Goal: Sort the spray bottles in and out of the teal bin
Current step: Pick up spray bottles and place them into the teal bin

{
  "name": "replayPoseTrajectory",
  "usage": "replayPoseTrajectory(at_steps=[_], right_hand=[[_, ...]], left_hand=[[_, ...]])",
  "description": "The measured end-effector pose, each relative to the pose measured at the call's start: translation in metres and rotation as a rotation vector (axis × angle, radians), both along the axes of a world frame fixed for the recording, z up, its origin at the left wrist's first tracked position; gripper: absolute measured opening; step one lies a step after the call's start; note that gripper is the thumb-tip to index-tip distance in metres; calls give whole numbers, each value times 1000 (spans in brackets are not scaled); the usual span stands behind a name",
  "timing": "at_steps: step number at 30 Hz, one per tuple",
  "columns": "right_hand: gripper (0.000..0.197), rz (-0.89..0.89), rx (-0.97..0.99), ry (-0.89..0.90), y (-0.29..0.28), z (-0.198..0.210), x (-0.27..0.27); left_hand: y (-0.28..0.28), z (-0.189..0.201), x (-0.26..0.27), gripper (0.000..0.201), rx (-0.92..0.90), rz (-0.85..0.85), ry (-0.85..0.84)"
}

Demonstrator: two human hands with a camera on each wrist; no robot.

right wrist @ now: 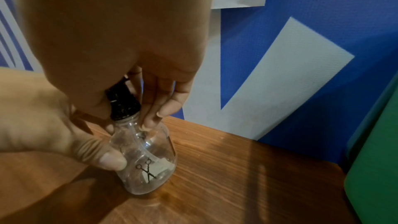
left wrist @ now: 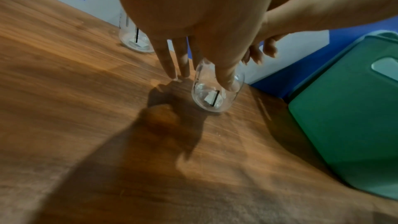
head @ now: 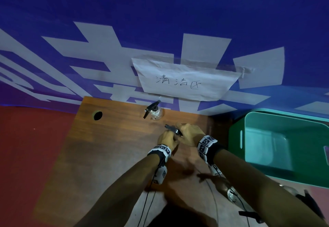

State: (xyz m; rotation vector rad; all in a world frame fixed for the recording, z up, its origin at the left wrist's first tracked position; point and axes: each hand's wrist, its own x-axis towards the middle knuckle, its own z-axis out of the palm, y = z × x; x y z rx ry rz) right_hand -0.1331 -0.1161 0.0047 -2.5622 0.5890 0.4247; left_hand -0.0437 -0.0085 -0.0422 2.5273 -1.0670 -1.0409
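A clear spray bottle with a black trigger head stands upright on the wooden table, near its back right corner. My left hand holds the bottle's body, thumb pressed on the front and the fingers behind. My right hand grips the black neck cap from above, its fingers curled round it. A second clear spray bottle stands alone by the wall, behind the hands. The teal bin sits to the right of the table.
A blue and white banner wall with a taped paper sign backs the table. A round cable hole lies at the table's back left. Red floor shows on the left. A clear bottle-like object lies under my right forearm.
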Motion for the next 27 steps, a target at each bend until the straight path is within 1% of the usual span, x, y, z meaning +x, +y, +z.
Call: replayPoseTrajectory(at_steps=[4, 8, 12, 15, 17, 20, 22, 25, 27], right_hand=[[32, -38, 28, 1, 3, -1, 1], [32, -82, 58, 10, 0, 0, -4], [32, -84, 79, 54, -8, 5, -7], [32, -74, 84, 62, -11, 8, -5], [34, -57, 77, 74, -10, 8, -2], [38, -66, 66, 97, -7, 7, 1], [41, -97, 59, 97, -6, 2, -1], [36, -163, 83, 98, -2, -6, -9], [32, -223, 113, 113, 3, -11, -13]], left_hand=[[1, -1, -3, 17, -7, -25, -22], [-2, 1, -5, 11, -17, -9, -9], [-4, 3, -10, 23, -40, 47, 45], [-2, -4, -12, 31, -55, 135, 132], [0, -9, -13, 33, -58, 172, 149], [1, -9, -13, 26, -64, 199, 149], [0, -8, -13, 24, -60, 178, 121], [-1, -7, -13, 19, -71, 152, 75], [-1, -7, -12, 20, -80, 146, 48]])
